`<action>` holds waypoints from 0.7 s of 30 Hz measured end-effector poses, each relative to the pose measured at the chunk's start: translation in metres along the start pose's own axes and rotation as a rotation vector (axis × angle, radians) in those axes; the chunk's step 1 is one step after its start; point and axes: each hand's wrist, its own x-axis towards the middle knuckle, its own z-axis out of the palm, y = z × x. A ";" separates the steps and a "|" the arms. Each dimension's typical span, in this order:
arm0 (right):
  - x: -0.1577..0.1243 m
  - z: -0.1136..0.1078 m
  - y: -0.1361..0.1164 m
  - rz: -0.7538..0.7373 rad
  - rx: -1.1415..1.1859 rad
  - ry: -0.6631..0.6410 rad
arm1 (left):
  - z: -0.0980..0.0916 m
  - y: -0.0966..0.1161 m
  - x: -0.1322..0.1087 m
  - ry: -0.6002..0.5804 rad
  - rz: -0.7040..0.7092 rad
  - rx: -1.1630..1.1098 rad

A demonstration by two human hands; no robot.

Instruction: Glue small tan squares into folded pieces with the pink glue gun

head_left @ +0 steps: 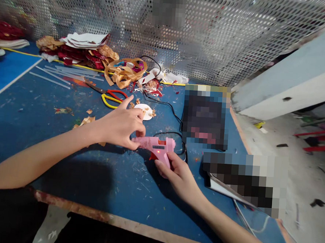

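My right hand (176, 170) is wrapped round the handle of a pink glue gun (161, 147), whose small light glows orange. The gun points left. At its front end is my left hand (123, 124), with thumb and fingers curled near the nozzle and the index finger stretched away; whether anything small is between them is hidden. Just beyond the left hand lies a white oval piece (143, 112) with small tan bits on it. Scissors with red and yellow handles (109, 96) rest behind the left hand.
Clear glue sticks (72, 72) lie at the back left, near stacked red, gold and white fabric pieces (84, 50). Gold ribbon (125, 73) and scraps sit at the back. Two blurred dark devices (204, 116) are on the right, with cables. A perforated metal panel (124, 20) stands behind.
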 end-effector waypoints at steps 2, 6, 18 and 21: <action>0.001 0.000 -0.001 0.017 0.021 0.001 | -0.001 -0.004 0.000 0.004 -0.008 -0.045; 0.003 -0.002 -0.006 0.037 0.122 0.000 | -0.003 -0.008 0.000 0.049 -0.055 -0.136; 0.006 -0.005 -0.014 0.048 0.203 -0.009 | -0.016 0.009 0.001 0.255 -0.110 -0.283; 0.006 -0.005 -0.015 0.047 0.195 -0.013 | -0.021 0.009 0.002 0.285 -0.180 -0.497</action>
